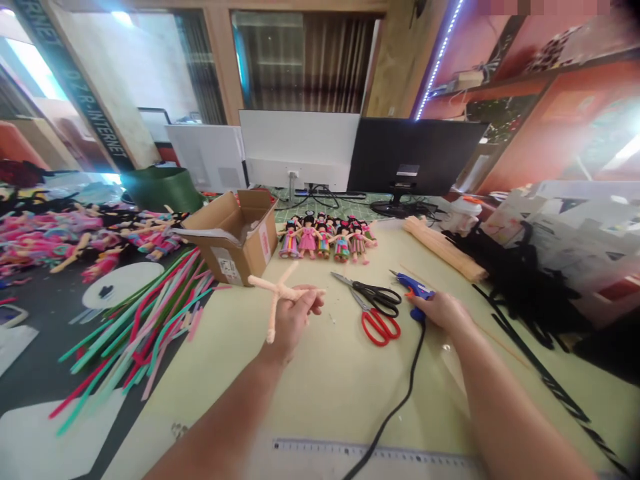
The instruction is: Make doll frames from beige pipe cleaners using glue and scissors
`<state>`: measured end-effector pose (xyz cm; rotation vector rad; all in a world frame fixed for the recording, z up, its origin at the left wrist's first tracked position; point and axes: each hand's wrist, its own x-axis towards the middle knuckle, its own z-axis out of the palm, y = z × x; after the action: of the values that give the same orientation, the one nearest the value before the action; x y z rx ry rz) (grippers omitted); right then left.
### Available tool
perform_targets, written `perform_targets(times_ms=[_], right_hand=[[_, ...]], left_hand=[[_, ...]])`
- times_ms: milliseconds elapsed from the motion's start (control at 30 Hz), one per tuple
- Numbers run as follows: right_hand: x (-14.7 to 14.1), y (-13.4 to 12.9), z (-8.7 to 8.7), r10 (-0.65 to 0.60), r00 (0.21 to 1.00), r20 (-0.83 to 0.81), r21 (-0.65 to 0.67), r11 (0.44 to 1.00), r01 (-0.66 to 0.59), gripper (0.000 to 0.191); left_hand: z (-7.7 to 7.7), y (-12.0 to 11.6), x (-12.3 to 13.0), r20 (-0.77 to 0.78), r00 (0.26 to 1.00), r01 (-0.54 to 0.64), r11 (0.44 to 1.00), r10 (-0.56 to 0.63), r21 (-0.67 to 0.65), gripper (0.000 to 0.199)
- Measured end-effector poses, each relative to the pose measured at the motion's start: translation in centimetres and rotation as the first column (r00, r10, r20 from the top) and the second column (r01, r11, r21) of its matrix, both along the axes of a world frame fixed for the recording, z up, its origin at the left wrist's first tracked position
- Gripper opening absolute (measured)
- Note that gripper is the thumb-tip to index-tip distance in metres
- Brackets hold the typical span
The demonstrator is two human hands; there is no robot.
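Between the fingers of my left hand [300,313] is a doll body frame [277,291] bent from peach pipe cleaners, its limbs pointing left, up and down. My right hand [445,310] is closed round a blue glue gun [414,287] whose nozzle points to the far left and whose black cord runs toward me. Just left of the glue gun lie black-handled scissors [377,297] and red-handled scissors [381,327], overlapping on the pale table mat [320,380]. Beyond them stand several small finished dolls [324,240] in colourful dresses.
An open cardboard box [233,247] stands behind my left hand. Coloured pipe cleaners [145,320] spread at the left, near a heap of dolls [45,233]. A peach pipe cleaner bundle [445,248] and black pipe cleaners [505,280] lie right. A ruler [370,455] lies in front; monitors [300,150] stand behind.
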<state>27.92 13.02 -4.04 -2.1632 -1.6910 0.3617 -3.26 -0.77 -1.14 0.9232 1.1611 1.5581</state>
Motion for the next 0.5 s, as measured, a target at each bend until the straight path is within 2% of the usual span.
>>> perform_targets(times_ms=[133,200,267,300,367,400,433,500], right_hand=[[0.2,-0.5,0.3,-0.053,0.995,-0.09,-0.041,0.998,0.049,0.031],[-0.1,-1.2,0.7,-0.056,0.973,-0.223,-0.019,0.998,0.053,0.026],[-1.1,-2.0,1.5,-0.029,0.904,-0.426,0.064,0.996,0.062,0.026],[-1.7,-2.5,2.1,0.009,0.84,-0.543,0.123,0.99,0.069,0.026],[-3.2,-3.6,3.2,0.141,0.554,-0.821,0.232,0.968,0.096,0.029],[-4.0,-4.1,3.8,0.175,0.411,-0.895,0.218,0.974,0.059,0.031],[-4.7,-4.7,4.2,0.164,0.318,-0.934,0.171,0.985,-0.008,0.031],[-6.0,-6.0,4.6,0.104,0.262,-0.959,0.06,0.983,-0.171,0.032]], left_hand=[[0.1,0.0,-0.5,0.01,1.0,0.017,1.0,-0.017,0.012,0.03],[0.2,0.0,-0.6,-0.003,1.0,0.017,0.999,-0.017,0.027,0.03],[0.2,0.0,-0.7,-0.027,0.999,0.027,0.999,-0.026,0.027,0.03],[0.1,0.0,-0.7,-0.04,0.999,0.031,0.999,-0.03,0.025,0.03],[0.0,0.1,-0.8,-0.064,0.998,0.032,0.999,-0.031,0.023,0.03],[0.0,0.1,-0.8,-0.074,0.997,0.029,0.999,-0.028,0.023,0.029],[-0.1,0.2,-0.9,-0.084,0.996,0.022,1.0,-0.021,0.019,0.029],[-0.2,0.4,-1.0,-0.101,0.995,0.007,1.0,-0.007,0.007,0.028]])
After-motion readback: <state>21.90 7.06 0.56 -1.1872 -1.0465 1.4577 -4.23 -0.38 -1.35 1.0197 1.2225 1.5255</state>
